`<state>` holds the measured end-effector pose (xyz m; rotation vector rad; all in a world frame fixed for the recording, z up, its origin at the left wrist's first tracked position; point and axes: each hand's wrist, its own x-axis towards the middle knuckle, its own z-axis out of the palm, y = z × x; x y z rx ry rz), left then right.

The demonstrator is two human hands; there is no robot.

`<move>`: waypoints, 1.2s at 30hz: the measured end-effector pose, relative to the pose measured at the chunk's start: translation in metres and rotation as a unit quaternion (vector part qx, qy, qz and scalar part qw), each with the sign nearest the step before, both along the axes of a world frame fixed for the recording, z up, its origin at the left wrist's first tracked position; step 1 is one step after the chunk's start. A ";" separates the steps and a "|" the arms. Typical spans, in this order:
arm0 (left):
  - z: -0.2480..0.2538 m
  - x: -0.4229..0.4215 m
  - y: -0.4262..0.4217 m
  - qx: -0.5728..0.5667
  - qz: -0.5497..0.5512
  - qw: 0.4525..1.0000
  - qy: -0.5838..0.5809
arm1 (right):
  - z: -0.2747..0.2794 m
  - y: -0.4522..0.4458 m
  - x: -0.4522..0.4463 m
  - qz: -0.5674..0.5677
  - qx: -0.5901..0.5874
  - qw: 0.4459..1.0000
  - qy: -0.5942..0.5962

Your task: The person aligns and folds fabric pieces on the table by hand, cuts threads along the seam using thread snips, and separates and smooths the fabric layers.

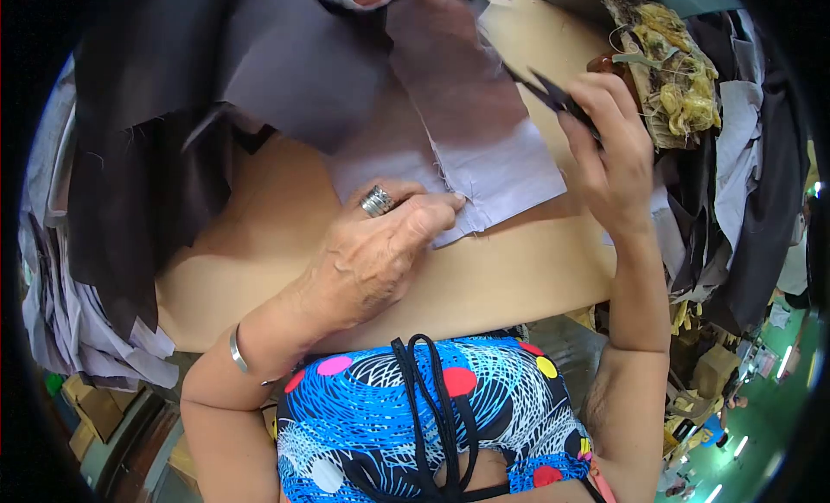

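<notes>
My left hand (380, 244), with a wide silver ring, pinches the lower edge of a pale lilac and brown fabric piece (510, 170) near its seam. Loose threads stick out along that seam and at the edge. To the right, my right hand (609, 140) is closed round small black thread snips (553, 97), their pointed blades apart and directed up and left, above the fabric's right side. Dark brown fabric (303, 66) spreads over the upper left and partly overlaps the paler piece.
The tan work surface (519, 265) curves in front of my body. Dark and lilac fabric piles hang at the left (95, 304) and right (743, 149). At the upper right is a worn board (674, 79) with yellow scraps. Boxes (99, 408) stand lower left.
</notes>
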<state>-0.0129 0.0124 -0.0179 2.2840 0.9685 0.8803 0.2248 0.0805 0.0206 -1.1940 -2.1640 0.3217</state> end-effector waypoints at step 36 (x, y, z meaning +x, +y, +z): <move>0.005 0.023 -0.020 0.143 -0.068 0.972 0.174 | -0.007 -0.082 -0.012 -0.005 0.025 0.967 -0.255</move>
